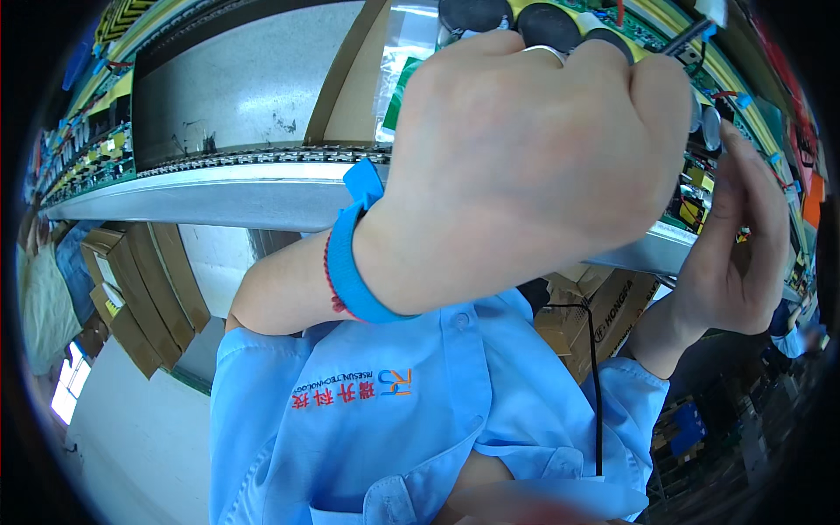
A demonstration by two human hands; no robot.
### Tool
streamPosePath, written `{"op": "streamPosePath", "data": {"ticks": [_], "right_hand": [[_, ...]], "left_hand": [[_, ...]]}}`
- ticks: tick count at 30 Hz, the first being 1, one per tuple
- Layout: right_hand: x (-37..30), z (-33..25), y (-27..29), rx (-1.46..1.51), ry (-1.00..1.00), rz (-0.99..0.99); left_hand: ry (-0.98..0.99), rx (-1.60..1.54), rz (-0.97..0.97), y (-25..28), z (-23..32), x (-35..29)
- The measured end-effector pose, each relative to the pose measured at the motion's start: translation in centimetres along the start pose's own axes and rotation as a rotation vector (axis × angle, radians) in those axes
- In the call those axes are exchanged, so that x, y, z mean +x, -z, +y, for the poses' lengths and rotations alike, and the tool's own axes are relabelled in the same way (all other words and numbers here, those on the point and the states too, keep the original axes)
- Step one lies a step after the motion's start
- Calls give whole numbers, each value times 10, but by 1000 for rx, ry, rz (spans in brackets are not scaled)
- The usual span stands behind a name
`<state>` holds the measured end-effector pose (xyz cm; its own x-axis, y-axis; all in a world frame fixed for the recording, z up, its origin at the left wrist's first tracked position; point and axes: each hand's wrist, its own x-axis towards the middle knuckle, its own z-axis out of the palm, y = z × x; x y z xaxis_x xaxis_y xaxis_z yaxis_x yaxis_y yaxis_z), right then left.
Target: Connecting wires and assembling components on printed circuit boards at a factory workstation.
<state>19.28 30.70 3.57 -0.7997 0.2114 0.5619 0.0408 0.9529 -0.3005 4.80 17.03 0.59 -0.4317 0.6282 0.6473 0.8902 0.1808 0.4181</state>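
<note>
My left hand (542,149), with a blue wrist strap (350,262) and a ring on one finger, reaches over the line with its fingers curled; its back hides whatever it grips. Just beyond its knuckles are large black round parts (547,26) on a green and yellow circuit board (643,31). A dark rod-shaped thing (687,37) with a pale end sticks out past the fingers. To the right, my right hand (744,236) holds its fingertips close together beside a grey disc-shaped part (710,129) at the board's edge. What they pinch, if anything, cannot be made out.
A metal rail (219,197) with a chain (262,157) runs along the near edge. A bare grey plate (245,79), a cardboard divider (350,79) and a clear plastic bag (407,52) lie left of the board. Cardboard boxes (149,289) stand below. More boards (96,149) are at far left.
</note>
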Motion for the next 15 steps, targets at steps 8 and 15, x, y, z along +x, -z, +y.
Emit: {"op": "streamPosePath", "data": {"ticks": [8, 15], "right_hand": [[25, -3, -23, -231, 82, -242], [27, 1, -3, -81, 169, -148]], "left_hand": [[-167, -67, -25, 12, -13, -5], [36, 139, -217, 74, -51, -13]]}}
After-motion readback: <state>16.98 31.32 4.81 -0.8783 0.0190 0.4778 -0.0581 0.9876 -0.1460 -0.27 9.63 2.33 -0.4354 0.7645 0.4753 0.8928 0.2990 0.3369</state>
